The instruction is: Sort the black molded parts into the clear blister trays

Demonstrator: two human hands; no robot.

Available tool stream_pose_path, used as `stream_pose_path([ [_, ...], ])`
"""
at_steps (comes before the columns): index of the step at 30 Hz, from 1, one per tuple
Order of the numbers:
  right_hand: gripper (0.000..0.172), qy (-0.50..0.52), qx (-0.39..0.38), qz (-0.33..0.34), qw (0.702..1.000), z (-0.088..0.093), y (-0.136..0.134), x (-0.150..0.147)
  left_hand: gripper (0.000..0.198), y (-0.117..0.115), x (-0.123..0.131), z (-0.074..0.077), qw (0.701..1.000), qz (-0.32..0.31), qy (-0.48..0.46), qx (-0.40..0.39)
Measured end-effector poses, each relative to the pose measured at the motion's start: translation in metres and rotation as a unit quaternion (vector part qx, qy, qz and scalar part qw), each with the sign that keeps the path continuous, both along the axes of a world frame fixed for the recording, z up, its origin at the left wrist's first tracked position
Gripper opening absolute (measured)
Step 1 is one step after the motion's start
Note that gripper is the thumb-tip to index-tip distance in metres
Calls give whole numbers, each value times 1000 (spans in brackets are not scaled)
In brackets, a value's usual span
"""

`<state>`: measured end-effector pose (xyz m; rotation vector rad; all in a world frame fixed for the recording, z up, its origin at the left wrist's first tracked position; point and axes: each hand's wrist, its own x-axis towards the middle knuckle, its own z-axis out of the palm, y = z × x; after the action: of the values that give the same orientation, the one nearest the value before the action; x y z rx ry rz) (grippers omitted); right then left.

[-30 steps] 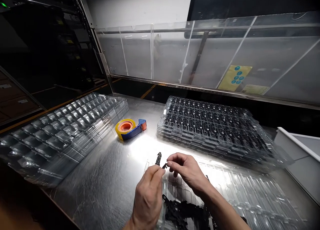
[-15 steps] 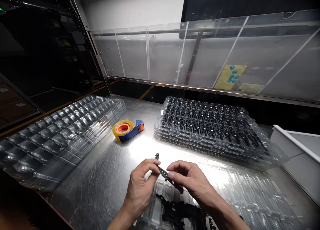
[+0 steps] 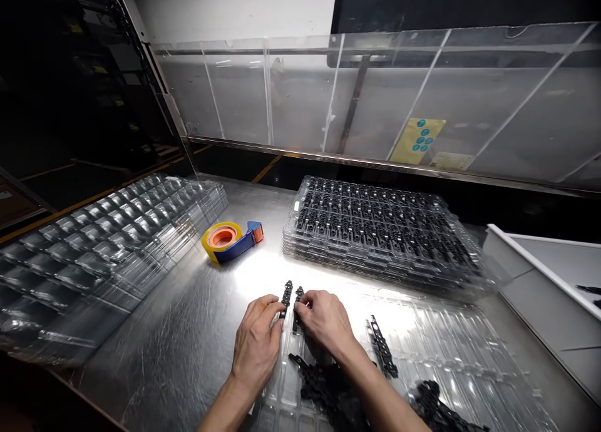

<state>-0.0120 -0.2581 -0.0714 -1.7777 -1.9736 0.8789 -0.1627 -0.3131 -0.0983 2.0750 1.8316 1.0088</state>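
Note:
My left hand (image 3: pixel 256 343) and my right hand (image 3: pixel 323 322) rest side by side on the near clear plastic tray (image 3: pixel 451 357). Their fingertips are curled down onto two small black strip parts (image 3: pixel 291 297) lying in the tray's far-left slots. The left fingertips touch the left strip, the right fingertips press the right one. A loose pile of black parts (image 3: pixel 328 391) lies on the tray under my right forearm. Another black strip (image 3: pixel 381 354) lies to the right.
A stack of clear trays filled with black parts (image 3: pixel 380 235) stands behind the hands. Empty clear trays (image 3: pixel 107 238) are stacked at the left. A yellow tape roll in a blue dispenser (image 3: pixel 230 240) sits between them. A white bin (image 3: pixel 544 282) is at the right, and a clear screen (image 3: pixel 357 100) stands behind.
Both hands came down from holding one black strip in the air to the tray. Two strips now lie side by side under the fingertips. The camera view shifted slightly right.

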Motion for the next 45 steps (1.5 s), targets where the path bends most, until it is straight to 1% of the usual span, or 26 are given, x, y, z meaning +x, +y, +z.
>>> stream_pose_path([
  [2, 18, -19, 10, 16, 1000, 4, -1, 1, 28, -2, -1, 0, 1000, -2, 6, 5],
  [4, 19, -27, 17, 30, 999, 9, -6, 12, 25, -5, -1, 3, 1000, -9, 22, 18],
  [6, 22, -37, 19, 32, 999, 14, -15, 33, 23, -7, 2, 9, 998, -31, 47, 31],
  [8, 28, -72, 20, 4, 997, 15, -28, 62, 25, -4, 8, 14, 995, -63, 78, 30],
  [10, 34, -128, 21, -42, 991, 11, -41, 91, 29, 5, 15, 18, 990, -89, 107, 13],
  [12, 37, -170, 17, -61, 983, 3, -52, 112, 28, 18, 20, 19, 986, -106, 126, -9],
  [15, 31, -185, 18, -48, 981, -8, -60, 123, 25, 33, 22, 18, 985, -114, 132, -14],
  [18, 27, -186, 26, -54, 981, -11, -59, 123, 24, 33, 18, 17, 986, -109, 129, 8],
  [20, 27, -158, 6, -58, 986, -7, -56, 125, 22, 24, 17, 19, 988, -99, 118, 22],
  [22, 30, -79, -36, -69, 994, -2, -51, 125, 21, 10, 20, 22, 990, -92, 102, 13],
  [23, 31, -26, -57, -80, 995, 2, -49, 124, 21, 1, 24, 24, 990, -101, 95, -7],
  [25, 28, 73, -73, -90, 991, 10, -42, 117, 19, -14, 33, 28, 983, -140, 87, -79],
  [27, 19, 134, -60, -56, 988, 17, -33, 105, 21, -25, 43, 33, 967, -178, 88, -161],
  [29, 12, 148, -27, 20, 988, 25, -22, 89, 22, -31, 48, 36, 956, -181, 91, -213],
  [31, 9, 112, 22, 113, 987, 31, -10, 73, 19, -33, 49, 40, 955, -171, 95, -225],
  [32, 12, 71, 52, 157, 984, 34, -5, 66, 17, -33, 48, 40, 956, -170, 95, -221],
  [34, 21, -35, 99, 238, 966, 39, 4, 55, 13, -35, 44, 39, 955, -184, 104, -206],
  [35, 22, -80, 105, 274, 952, 40, 7, 50, 11, -36, 42, 37, 953, -199, 117, -197],
  [37, 18, -126, 92, 335, 929, 42, 14, 44, 27, -39, 40, 27, 943, -227, 169, -175],
  [38, 19, -127, 81, 356, 922, 42, 17, 43, 36, -40, 39, 21, 937, -235, 202, -160],
  [39, 24, -120, 69, 369, 919, 41, 21, 42, 39, -42, 39, 13, 933, -237, 230, -142],
  [41, 34, -100, 49, 384, 917, 39, 31, 43, 33, -45, 40, -1, 937, -230, 248, -92],
  [42, 34, -87, 40, 393, 915, 38, 36, 43, 28, -47, 40, -6, 943, -221, 239, -62],
  [44, 24, -64, 28, 416, 907, 35, 47, 43, 20, -50, 38, -10, 957, -208, 202, -13],
  [45, 18, -56, 28, 428, 902, 33, 51, 42, 17, -51, 37, -9, 963, -202, 178, 0],
])
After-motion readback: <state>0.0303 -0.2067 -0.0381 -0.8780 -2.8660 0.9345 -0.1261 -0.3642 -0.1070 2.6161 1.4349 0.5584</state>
